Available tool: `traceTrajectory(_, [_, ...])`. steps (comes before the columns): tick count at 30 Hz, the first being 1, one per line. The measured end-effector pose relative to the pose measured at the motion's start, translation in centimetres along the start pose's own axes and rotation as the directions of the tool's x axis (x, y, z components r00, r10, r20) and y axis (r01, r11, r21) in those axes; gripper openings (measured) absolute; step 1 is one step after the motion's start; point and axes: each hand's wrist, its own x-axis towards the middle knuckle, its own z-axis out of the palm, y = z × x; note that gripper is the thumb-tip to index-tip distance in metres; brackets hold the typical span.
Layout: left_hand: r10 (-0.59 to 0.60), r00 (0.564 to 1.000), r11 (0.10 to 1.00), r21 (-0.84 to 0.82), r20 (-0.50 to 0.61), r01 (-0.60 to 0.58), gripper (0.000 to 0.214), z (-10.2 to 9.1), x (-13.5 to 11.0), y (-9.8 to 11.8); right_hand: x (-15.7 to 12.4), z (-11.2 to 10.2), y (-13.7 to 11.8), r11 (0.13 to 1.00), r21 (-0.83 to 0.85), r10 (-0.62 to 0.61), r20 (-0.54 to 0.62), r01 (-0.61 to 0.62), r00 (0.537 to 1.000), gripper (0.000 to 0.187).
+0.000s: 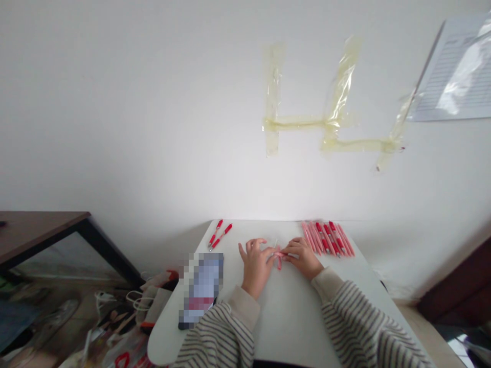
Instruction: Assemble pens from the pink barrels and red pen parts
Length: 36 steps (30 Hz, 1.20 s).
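Note:
My left hand (254,261) and my right hand (303,257) meet over the middle of the white table. Between their fingertips is a small pink-and-red piece (279,261) with a clear, see-through bit at its top. Both hands pinch it from either side; the fingers partly cover it, so its exact kind is unclear. Right of my right hand lies a row of several pink pens (311,237), with red-gripped pens (333,237) among them. Two red pens (221,236) lie at the back left, beyond my left hand.
A phone-like device (202,286), blurred out, lies on the left of the white table (291,322). The table's back edge meets a wall with yellowish tape (299,123). A brown desk (42,230) stands left, above bags and cables on the floor.

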Motion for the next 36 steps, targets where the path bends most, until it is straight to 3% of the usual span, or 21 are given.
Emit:
traceTrajectory(15, [0.008,1.000,1.000,-0.024,0.028,-0.008,0.010,0.0,0.1,0.2,0.0,-0.3,0.6,0.999,0.043,0.000,-0.012,0.001,1.000,0.016])
traceTrajectory(21, [-0.044,0.999,0.999,-0.007,0.002,0.044,0.011,-0.4,0.0,0.1,-0.5,-2.9,-2.8,0.999,-0.010,-0.033,-0.192,0.032,0.981,0.024])
traceTrajectory(23, [-0.082,0.996,0.997,-0.011,-0.020,0.082,0.014,-0.7,-0.1,0.1,-2.0,-4.3,-4.5,0.996,-0.041,-0.083,-0.150,0.078,0.985,0.028])
traceTrajectory(25, [-0.113,0.993,0.993,-0.021,-0.034,0.113,0.016,-1.1,-0.1,0.1,-4.4,-5.3,-5.9,0.983,-0.087,-0.159,0.024,0.160,0.987,0.034])
traceTrajectory(27, [-0.140,0.989,0.990,-0.031,-0.037,0.139,0.016,-1.4,-0.1,0.2,-6.9,-5.5,-6.6,0.958,-0.213,-0.160,0.152,0.191,0.975,0.045])
traceTrajectory(29, [-0.176,0.984,0.984,-0.030,-0.032,0.175,0.015,-1.8,0.0,0.1,-9.0,-4.9,-6.5,0.910,-0.357,-0.147,0.204,0.213,0.968,0.054])
traceTrajectory(32, [-0.232,0.972,0.973,0.011,-0.048,0.233,0.015,-2.5,0.1,-0.3,-10.4,-3.6,-5.5,0.845,-0.503,-0.087,0.207,0.182,0.975,0.060])
traceTrajectory(36, [-0.283,0.955,0.941,0.165,-0.090,0.295,0.017,-3.8,-0.2,-1.5,-9.3,-2.6,-4.1,0.809,-0.563,-0.075,0.189,0.170,0.979,0.063])
